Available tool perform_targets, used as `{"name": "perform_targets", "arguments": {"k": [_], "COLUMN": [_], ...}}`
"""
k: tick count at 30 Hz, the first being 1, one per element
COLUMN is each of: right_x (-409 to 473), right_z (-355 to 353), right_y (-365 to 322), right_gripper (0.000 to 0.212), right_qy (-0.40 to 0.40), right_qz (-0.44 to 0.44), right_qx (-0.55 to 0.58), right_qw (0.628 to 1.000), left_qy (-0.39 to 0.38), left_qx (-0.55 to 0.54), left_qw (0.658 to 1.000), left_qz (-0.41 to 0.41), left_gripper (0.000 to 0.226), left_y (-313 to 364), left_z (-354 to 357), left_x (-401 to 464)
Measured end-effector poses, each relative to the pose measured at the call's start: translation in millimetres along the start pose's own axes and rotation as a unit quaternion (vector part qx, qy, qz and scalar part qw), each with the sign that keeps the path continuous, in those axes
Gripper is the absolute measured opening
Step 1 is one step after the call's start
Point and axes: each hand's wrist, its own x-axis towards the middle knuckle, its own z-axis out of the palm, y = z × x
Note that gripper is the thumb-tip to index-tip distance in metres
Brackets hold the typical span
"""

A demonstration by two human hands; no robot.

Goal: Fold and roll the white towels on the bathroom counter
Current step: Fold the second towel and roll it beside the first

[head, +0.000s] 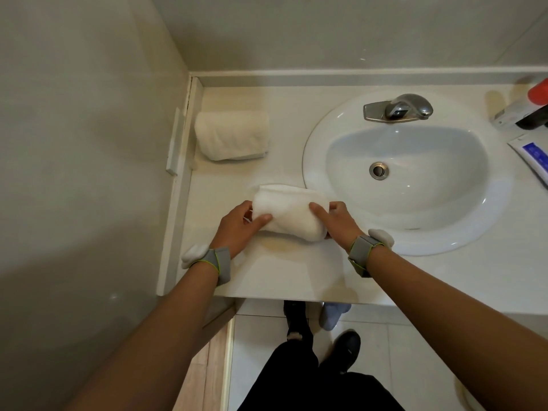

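A white towel [289, 213] lies as a thick roll on the bathroom counter [284, 271], just left of the sink. My left hand [237, 228] grips its left end, thumb on top. At the right end my right hand [338, 222] holds it, fingers pressed into the cloth. A short flat tail of the towel sticks out on the far side of the roll. A second white towel [232, 134] sits rolled at the back left corner of the counter, against the wall.
An oval white sink [326, 137] with a chrome tap [398, 108] fills the counter's right half. A toothpaste tube [533, 155], a red-capped bottle [538, 91] and a small box stand at the far right. The wall bounds the left side. My legs and shoes show below.
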Motion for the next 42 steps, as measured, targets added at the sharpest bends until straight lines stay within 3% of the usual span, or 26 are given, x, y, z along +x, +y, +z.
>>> {"name": "perform_targets", "arguments": {"k": [4,9,12,16,19,21,23,31,37,42], "right_x": [-2.7,4.3,15.2,30.7,38.5,37.0,35.0,39.6,51.2,57.5], "right_z": [-3.4,-9.4,-10.8,-5.7,1.5,6.3,17.0,48.8,71.2,78.4], "right_y": [8.8,19.8,14.8,2.3,-4.5,-12.2,-23.6,-52.0,-73.8,-77.3], "right_gripper": [0.065,0.079,0.063,0.04,0.045,0.054,0.055,0.02,0.041,0.041], "right_qy": [0.065,0.028,0.043,0.045,0.045,0.038,0.024,-0.077,-0.06,-0.029], "right_qz": [-0.097,-0.183,-0.199,-0.191,-0.187,-0.188,-0.188,-0.241,-0.236,-0.226], "right_qx": [0.025,-0.19,-0.231,-0.209,-0.15,-0.105,-0.083,-0.129,-0.146,-0.173], "right_qw": [0.993,0.964,0.952,0.958,0.97,0.976,0.978,0.959,0.959,0.958], "left_qy": [0.008,-0.024,-0.031,-0.055,-0.088,-0.054,-0.013,0.07,0.141,0.129], "left_qx": [0.026,0.037,0.017,-0.057,0.015,0.082,0.079,-0.002,-0.026,-0.054], "left_qw": [0.999,0.996,0.995,0.994,0.996,0.995,0.997,0.996,0.988,0.987], "left_qz": [-0.039,-0.079,-0.093,-0.076,-0.009,0.017,0.018,-0.047,-0.063,-0.075], "left_gripper": [0.049,0.068,0.065,0.054,0.06,0.052,0.039,0.034,0.037,0.033], "left_y": [5.1,7.3,12.7,7.2,-5.5,-11.2,-20.2,-41.6,-47.5,-50.6], "left_z": [1.9,-3.1,-7.1,-16.6,-27.5,-29.7,-35.4,-63.9,-76.5,-78.6], "left_x": [16.2,37.1,40.4,39.3,37.2,37.2,40.0,49.4,52.2,56.5]}}
